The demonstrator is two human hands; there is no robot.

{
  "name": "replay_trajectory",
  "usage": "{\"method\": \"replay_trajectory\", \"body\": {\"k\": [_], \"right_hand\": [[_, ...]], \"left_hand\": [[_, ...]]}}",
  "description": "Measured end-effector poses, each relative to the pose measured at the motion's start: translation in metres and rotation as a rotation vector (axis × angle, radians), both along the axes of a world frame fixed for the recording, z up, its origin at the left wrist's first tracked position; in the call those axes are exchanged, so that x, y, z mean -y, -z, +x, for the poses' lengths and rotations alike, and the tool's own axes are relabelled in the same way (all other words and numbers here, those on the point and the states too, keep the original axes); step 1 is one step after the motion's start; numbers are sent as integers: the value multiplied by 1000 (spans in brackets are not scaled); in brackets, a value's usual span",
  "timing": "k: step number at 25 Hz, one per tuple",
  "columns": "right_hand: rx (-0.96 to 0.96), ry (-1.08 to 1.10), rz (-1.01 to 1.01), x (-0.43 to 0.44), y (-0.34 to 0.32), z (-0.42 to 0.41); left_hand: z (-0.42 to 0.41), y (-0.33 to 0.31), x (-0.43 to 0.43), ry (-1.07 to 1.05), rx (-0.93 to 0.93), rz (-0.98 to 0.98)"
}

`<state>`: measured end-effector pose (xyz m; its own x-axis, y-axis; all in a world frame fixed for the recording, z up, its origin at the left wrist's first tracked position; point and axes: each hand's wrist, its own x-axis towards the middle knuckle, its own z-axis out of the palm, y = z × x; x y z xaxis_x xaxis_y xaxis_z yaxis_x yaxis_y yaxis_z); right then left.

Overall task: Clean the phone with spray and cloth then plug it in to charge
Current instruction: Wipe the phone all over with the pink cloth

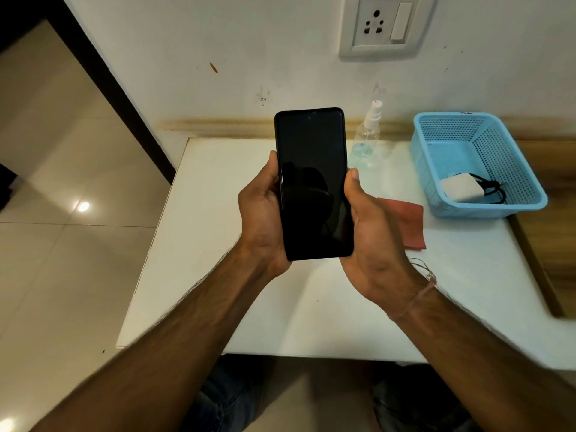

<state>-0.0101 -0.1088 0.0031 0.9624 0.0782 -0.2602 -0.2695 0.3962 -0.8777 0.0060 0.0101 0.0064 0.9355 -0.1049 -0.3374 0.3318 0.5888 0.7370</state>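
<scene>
Gripped by left hand (261,210) and right hand (371,232), thumbs along its edges: dark-screened phone (313,182), upright over white table (193,213). Hid part of red cloth (411,226) behind right hand. Saw spray bottle (369,135) just beyond phone, charger (461,188) in blue basket (486,210) far right, under wall socket (386,23).

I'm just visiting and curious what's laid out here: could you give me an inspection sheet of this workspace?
Surface: white table, a few dark specks.
Job's things: phone held up, screen dark; spray bottle upright at the back; red cloth flat on the table; charger in blue basket.
Clutter: nothing seen.
Hands: left hand and right hand grip the phone's sides.
Cables: black cable beside the charger in the basket.
Surroundings: wall socket above, nothing plugged in; tiled floor at left.
</scene>
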Motion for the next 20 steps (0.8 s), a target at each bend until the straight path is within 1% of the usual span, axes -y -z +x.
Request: {"method": "replay_trajectory", "body": {"k": [6, 14, 17, 20], "right_hand": [[-20, 22, -4, -3, 8, 4], [-63, 65, -38, -8, 14, 4], [-45, 120, -29, -9, 12, 7], [-24, 184, -70, -7, 12, 14]], "left_hand": [[4, 10, 1, 4, 43, -34], [1, 13, 1, -12, 12, -30], [2, 14, 0, -31, -5, 19], [5, 12, -2, -74, -60, 112]]}}
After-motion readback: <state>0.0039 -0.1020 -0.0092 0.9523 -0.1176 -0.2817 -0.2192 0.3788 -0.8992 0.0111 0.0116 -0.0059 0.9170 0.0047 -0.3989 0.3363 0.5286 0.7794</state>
